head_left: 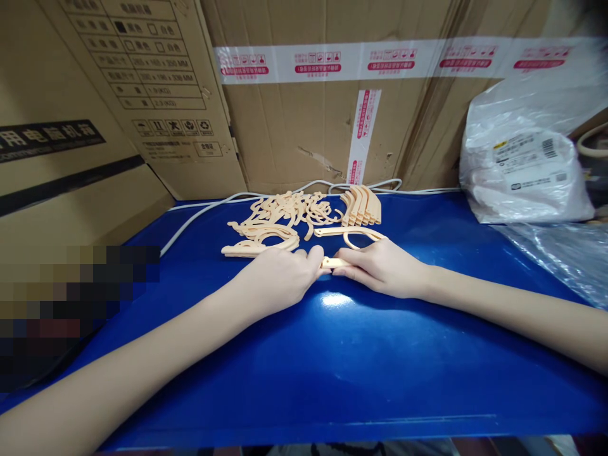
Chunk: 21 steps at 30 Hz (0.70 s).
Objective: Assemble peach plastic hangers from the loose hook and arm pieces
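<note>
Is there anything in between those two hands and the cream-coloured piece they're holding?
No, nothing visible is in the way: the left hand and the right hand both grip the cream-coloured piece. The pile of loose pieces and the row of curved pieces lie farther back on the blue table.

- Left forearm (161, 354), bare, slants from 8 o'clock toward 2 o'clock.
- Left hand (282, 273) is curled into a grip, back upward, thumb (315, 255) bent at its 3 o'clock side.
- Right forearm (503, 305), also bare, slants from 4 o'clock toward 10 o'clock.
- Right hand (382, 266) pinches, fingertips (339, 272) toward 9 o'clock, just beside the left.
</note>
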{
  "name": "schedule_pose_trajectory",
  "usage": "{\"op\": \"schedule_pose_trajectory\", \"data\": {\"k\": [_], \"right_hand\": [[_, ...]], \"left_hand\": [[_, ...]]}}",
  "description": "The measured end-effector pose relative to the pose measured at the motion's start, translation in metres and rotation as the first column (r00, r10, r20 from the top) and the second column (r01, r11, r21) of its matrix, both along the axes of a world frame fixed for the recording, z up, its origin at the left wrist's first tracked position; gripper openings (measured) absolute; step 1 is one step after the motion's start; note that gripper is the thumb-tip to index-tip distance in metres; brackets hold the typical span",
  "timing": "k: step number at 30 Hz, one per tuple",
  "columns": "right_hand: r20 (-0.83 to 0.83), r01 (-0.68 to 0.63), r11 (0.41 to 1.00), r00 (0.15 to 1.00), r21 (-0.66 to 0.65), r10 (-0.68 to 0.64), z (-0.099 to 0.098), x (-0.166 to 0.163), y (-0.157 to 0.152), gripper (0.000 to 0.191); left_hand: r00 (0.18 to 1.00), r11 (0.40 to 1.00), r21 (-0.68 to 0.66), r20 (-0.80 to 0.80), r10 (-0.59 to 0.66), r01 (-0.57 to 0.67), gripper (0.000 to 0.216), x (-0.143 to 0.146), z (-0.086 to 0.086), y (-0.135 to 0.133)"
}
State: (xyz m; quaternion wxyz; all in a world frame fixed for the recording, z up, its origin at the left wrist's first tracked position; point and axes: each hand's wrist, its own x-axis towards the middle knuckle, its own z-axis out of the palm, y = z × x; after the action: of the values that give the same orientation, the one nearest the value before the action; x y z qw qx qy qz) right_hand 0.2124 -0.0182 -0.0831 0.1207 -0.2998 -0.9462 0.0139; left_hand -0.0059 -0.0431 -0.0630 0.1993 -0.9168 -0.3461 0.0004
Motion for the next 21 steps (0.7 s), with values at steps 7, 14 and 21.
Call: {"op": "schedule_pose_trajectory", "data": {"k": [7,14,21], "right_hand": [[0.035,-0.011,1.000,0.999,0.015,0.011,0.002,-0.002,-0.002,0.046],[0.028,-0.009,1.000,1.000,0.016,0.009,0.002,-0.001,-0.001,0.049],[-0.005,-0.012,0.999,1.000,0.033,0.012,0.002,0.000,-0.002,0.048]], "left_hand": [[0.998,0.995,0.096,-0.070,0.011,-0.004,0.023,0.005,0.004,-0.006],[0.998,1.000,0.013,0.065,0.017,-0.018,0.029,0.001,0.009,-0.005],[0.986,0.983,-0.177,0.147,0.076,-0.050,0.029,-0.003,0.012,-0.004]]}}
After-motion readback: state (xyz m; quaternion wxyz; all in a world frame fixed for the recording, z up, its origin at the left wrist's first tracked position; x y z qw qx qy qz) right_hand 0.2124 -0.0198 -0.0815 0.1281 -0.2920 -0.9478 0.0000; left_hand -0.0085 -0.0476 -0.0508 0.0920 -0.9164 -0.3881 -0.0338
